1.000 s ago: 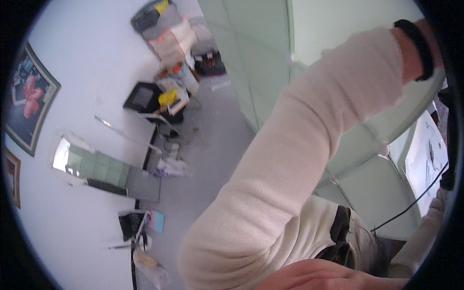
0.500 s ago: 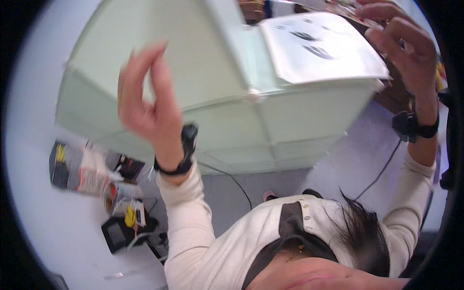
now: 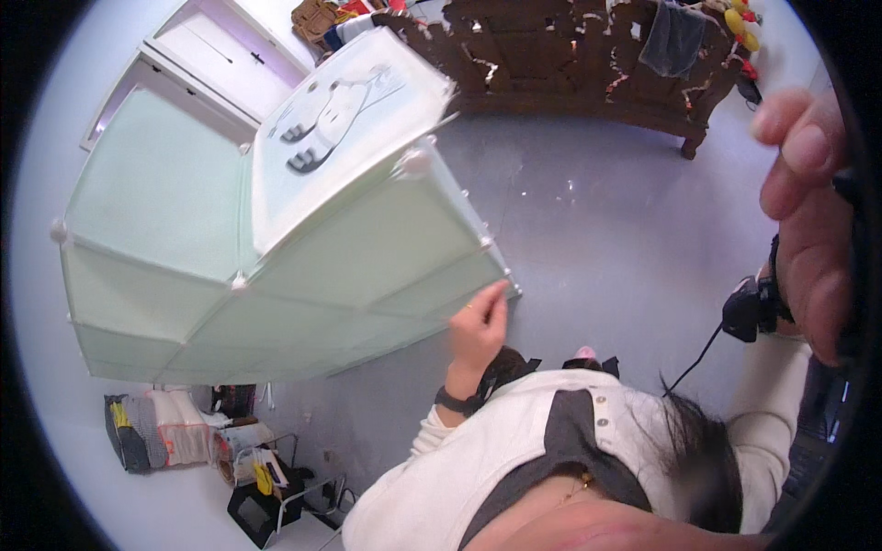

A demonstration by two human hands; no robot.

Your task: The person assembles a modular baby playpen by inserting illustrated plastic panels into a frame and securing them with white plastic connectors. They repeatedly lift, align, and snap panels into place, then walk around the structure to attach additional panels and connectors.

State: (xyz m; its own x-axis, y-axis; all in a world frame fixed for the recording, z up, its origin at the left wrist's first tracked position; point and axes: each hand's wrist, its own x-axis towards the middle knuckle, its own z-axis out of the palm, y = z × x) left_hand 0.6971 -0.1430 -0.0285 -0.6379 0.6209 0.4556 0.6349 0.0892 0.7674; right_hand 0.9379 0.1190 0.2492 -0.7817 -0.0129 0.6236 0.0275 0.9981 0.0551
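Shows, leftmost, one cabinet [image 3: 354, 253] with one printed panel [image 3: 335, 133] at its far side; then one left hand [image 3: 477, 329], bunched, by its edge, cannot tell whether touching or gripping; one bench [image 3: 551, 69] beyond; rightmost, one right hand [image 3: 807, 197], loosely bent, cannot tell whether holding.

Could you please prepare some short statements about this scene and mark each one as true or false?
1. The right hand is near the picture's right edge. True.
2. The left hand is gripping a yellow cup. False: no cup shows there; the hand is near the pale green cabinet, contact unclear.
3. A dark cloth hangs on the carved wooden bench. True.
4. The panel with a drawing is entirely black. False: it is mostly white.
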